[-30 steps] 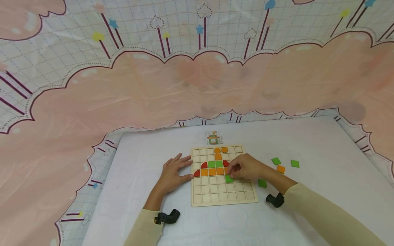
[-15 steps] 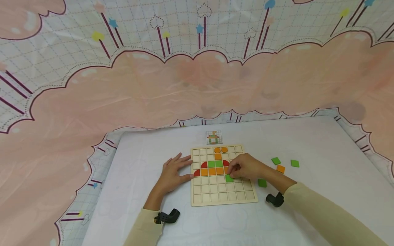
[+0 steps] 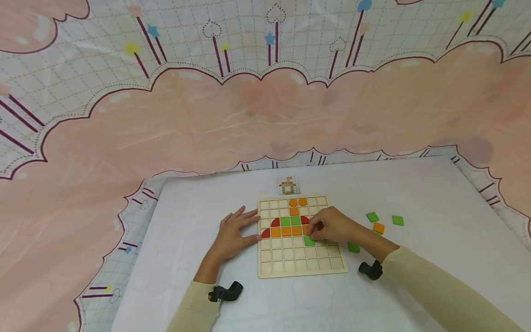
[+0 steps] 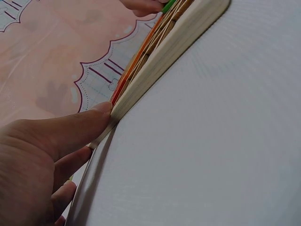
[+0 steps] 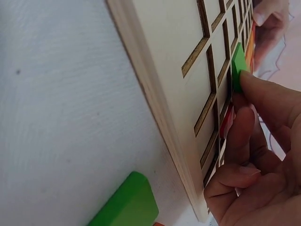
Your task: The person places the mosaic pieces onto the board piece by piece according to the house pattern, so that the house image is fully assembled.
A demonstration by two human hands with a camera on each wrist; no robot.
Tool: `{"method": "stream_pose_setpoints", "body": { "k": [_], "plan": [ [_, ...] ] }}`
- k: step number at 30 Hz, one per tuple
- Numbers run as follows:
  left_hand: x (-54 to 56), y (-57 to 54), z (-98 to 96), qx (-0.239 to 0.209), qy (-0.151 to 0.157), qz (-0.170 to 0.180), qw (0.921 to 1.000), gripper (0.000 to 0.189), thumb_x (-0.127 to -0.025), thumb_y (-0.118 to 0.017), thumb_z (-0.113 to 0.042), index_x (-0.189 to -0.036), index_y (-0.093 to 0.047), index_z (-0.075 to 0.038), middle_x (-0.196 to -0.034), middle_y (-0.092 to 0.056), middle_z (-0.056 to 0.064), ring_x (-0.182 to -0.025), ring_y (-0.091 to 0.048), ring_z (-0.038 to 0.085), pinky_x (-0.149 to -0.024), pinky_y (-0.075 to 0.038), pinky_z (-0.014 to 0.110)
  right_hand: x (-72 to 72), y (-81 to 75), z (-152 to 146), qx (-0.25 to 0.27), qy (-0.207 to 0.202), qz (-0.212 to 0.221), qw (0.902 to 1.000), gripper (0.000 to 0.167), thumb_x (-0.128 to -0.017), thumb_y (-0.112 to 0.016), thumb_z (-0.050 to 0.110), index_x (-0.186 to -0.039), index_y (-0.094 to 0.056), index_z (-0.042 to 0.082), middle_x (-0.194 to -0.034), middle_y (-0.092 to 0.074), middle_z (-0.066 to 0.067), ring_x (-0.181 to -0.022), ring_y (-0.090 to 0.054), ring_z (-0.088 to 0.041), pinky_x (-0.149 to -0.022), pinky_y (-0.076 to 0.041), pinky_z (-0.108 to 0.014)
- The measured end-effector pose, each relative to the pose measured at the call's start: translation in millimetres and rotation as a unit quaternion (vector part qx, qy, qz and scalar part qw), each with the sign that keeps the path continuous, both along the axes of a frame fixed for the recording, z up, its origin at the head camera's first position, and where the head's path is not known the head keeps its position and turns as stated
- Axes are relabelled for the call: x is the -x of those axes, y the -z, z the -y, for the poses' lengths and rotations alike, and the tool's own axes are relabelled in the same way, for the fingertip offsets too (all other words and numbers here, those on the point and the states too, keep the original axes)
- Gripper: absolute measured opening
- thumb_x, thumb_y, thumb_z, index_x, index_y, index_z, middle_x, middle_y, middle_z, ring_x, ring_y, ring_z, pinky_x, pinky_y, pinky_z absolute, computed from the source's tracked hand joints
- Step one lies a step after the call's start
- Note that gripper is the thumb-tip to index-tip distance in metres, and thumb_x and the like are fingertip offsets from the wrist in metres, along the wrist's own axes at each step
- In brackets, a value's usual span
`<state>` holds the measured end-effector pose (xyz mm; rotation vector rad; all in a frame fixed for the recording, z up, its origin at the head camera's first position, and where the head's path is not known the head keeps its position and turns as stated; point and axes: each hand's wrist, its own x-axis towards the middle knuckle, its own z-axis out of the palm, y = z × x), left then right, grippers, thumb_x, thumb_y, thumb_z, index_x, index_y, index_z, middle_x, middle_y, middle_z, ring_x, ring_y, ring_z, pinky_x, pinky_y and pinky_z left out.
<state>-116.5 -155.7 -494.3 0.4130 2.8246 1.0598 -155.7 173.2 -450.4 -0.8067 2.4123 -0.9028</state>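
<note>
A wooden grid board [image 3: 280,267] lies on the table, with orange squares, red quarter-rounds, green squares and two orange discs set in its cells. My left hand [image 3: 234,233] is spread at the board's left edge; in the left wrist view the thumb [image 4: 70,129] touches that edge. Over the right part of the board, my right hand [image 3: 332,224] pinches a green square tile [image 3: 309,240]. Seen from the right wrist, the thumb is against this green tile [image 5: 239,66], which stands slightly proud of the grid. My right fingers hide some cells.
Loose green tiles [image 3: 398,220] and an orange tile [image 3: 378,228] lie on the table right of the board, one green tile [image 3: 354,247] close to its edge. A small picture card [image 3: 288,185] with a coloured pattern lies behind the board. Patterned cloth [image 3: 265,124] hangs at the back.
</note>
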Motion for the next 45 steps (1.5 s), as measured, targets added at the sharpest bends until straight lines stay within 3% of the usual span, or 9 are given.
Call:
{"method": "stream_pose_setpoints", "body": {
  "k": [18,24,35,40,45],
  "plan": [
    [-0.2,-1.1,-2.2,-0.004,-0.002,-0.014,0.9999,0.056,-0.084,-0.081,-0.032,-0.136,-0.067,-0.018,-0.154,-0.054,-0.001,-0.156,-0.027,0.031,-0.123,-0.013,0.062,-0.6,0.4,-5.2,-0.005,0.000,-0.007,1.0000,0.006,-0.085,-0.081,0.011,-0.085,-0.077,0.015,-0.073,-0.065,0.011,-0.071,-0.055,-0.009,-0.065,-0.049,-0.019],
    [-0.3,-1.6,-2.7,0.001,-0.005,-0.013,0.9999,0.056,-0.084,-0.081,-0.032,-0.136,-0.067,-0.019,-0.154,-0.054,-0.002,-0.156,-0.027,0.030,-0.124,-0.013,0.062,-0.2,-3.6,-14.5,-0.018,0.017,0.006,0.9997,0.006,-0.085,-0.081,0.012,-0.086,-0.077,0.016,-0.074,-0.064,0.008,-0.074,-0.055,-0.012,-0.065,-0.048,-0.021],
    [0.3,-0.5,-0.4,0.009,-0.002,0.002,1.0000,0.058,-0.086,-0.080,-0.034,-0.139,-0.065,-0.020,-0.156,-0.051,-0.004,-0.158,-0.024,0.027,-0.125,-0.010,0.060,7.3,-14.7,-65.0,-0.028,0.042,-0.011,0.9987,0.004,-0.087,-0.080,0.019,-0.087,-0.077,0.020,-0.076,-0.064,0.009,-0.076,-0.055,-0.013,-0.064,-0.048,-0.023],
    [0.4,-0.4,-0.6,0.012,-0.002,0.005,0.9999,0.058,-0.086,-0.080,-0.035,-0.140,-0.064,-0.020,-0.157,-0.051,-0.004,-0.158,-0.023,0.027,-0.125,-0.010,0.061,10.0,-19.5,-91.9,-0.053,0.067,-0.028,0.9960,0.003,-0.087,-0.080,0.023,-0.089,-0.077,0.023,-0.083,-0.066,0.009,-0.082,-0.057,-0.014,-0.069,-0.050,-0.025],
    [0.0,-0.7,-1.0,0.014,-0.005,0.008,0.9998,0.058,-0.086,-0.080,-0.035,-0.140,-0.064,-0.020,-0.157,-0.051,-0.004,-0.158,-0.023,0.027,-0.125,-0.009,0.060,8.9,-21.4,-112.9,-0.072,0.059,-0.029,0.9952,0.010,-0.084,-0.084,0.025,-0.092,-0.077,0.025,-0.093,-0.068,0.010,-0.090,-0.057,-0.013,-0.077,-0.051,-0.026]
  ]
}}
